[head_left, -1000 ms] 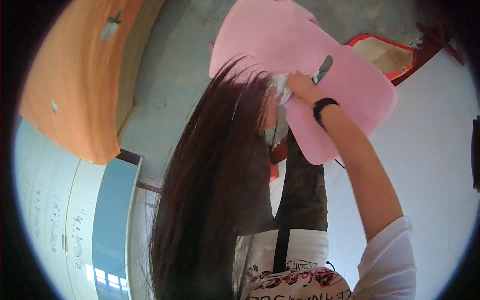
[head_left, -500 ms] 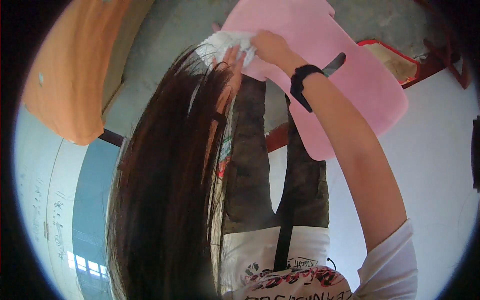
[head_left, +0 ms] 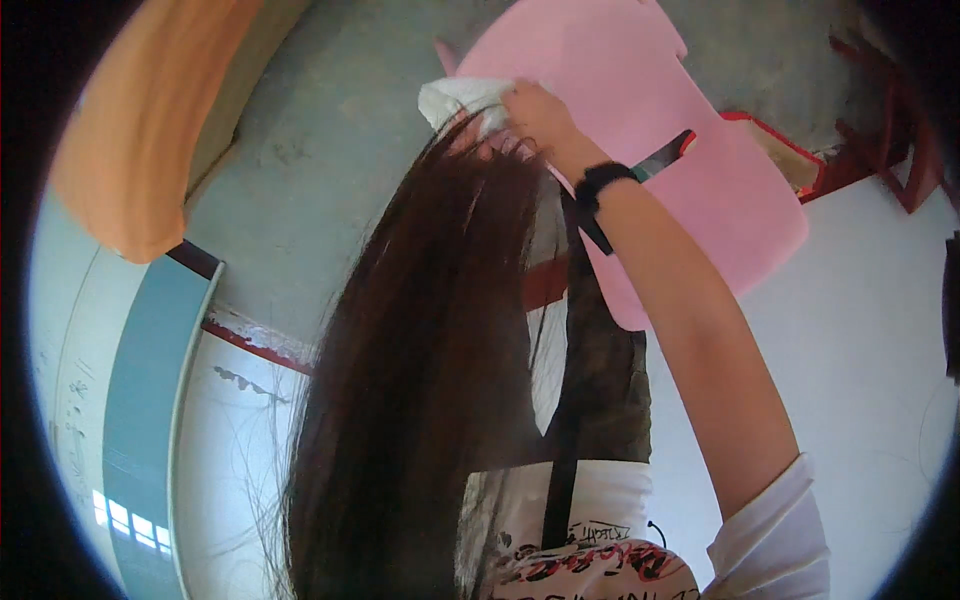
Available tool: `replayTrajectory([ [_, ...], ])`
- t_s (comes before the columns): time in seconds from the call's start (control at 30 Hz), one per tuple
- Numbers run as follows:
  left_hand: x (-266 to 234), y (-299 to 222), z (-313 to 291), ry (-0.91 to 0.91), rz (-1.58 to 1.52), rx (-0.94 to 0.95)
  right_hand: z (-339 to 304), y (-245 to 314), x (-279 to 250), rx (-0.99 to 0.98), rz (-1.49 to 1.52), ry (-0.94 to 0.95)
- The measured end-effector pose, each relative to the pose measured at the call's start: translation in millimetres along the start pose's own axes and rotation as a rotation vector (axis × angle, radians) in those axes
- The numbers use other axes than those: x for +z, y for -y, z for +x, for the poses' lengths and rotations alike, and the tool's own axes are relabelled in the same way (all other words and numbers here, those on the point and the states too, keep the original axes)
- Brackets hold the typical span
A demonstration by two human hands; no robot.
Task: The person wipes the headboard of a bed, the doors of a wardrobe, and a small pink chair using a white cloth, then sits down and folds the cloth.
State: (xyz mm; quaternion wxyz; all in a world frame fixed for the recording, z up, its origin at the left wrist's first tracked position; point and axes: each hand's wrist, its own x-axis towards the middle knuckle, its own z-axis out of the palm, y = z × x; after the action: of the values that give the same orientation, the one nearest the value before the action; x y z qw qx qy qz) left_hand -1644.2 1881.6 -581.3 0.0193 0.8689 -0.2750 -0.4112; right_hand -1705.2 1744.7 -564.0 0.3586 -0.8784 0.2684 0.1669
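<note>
A crumpled white cloth (head_left: 450, 97) is held at the left edge of a pink plastic chair (head_left: 600, 70). My right hand (head_left: 540, 115), with a black band on its wrist, is closed on the right part of the cloth. Just below the cloth is my left hand (head_left: 483, 143), its fingers bent against it and partly covered by strands of hair. Long dark hair (head_left: 420, 330) hangs over the left forearm and hides it.
An orange curved piece of furniture (head_left: 130, 130) stands at the upper left, over the grey floor (head_left: 310, 150). Dark red frame legs (head_left: 900, 150) lie at the upper right. Behind the chair is a red-edged opening (head_left: 785, 150). White wall (head_left: 860, 350) fills the right side.
The cloth and both hands have shifted slightly right and down in view. My left fingers, stretched over the cloth before, are now bent at its lower side. The hair has swung right, covering the left arm.
</note>
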Motion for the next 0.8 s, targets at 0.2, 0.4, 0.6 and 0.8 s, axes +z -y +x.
replayTrajectory([
  [0.2, 53, -29, -53, -0.076, -0.448, 0.284, -73, -53, 26, 0.045, -0.191, 0.338],
  [0.4, 60, -63, -71, 0.027, -0.075, 0.396, -80, -75, 24, 0.092, -0.293, 0.509],
  [0.6, 11, -49, -7, -0.259, -0.044, 0.462, 21, -50, -14, 0.033, -0.328, 0.459],
  [0.8, -14, -19, 52, -0.214, -0.052, 0.289, 57, -12, -10, -0.177, -0.297, 0.185],
])
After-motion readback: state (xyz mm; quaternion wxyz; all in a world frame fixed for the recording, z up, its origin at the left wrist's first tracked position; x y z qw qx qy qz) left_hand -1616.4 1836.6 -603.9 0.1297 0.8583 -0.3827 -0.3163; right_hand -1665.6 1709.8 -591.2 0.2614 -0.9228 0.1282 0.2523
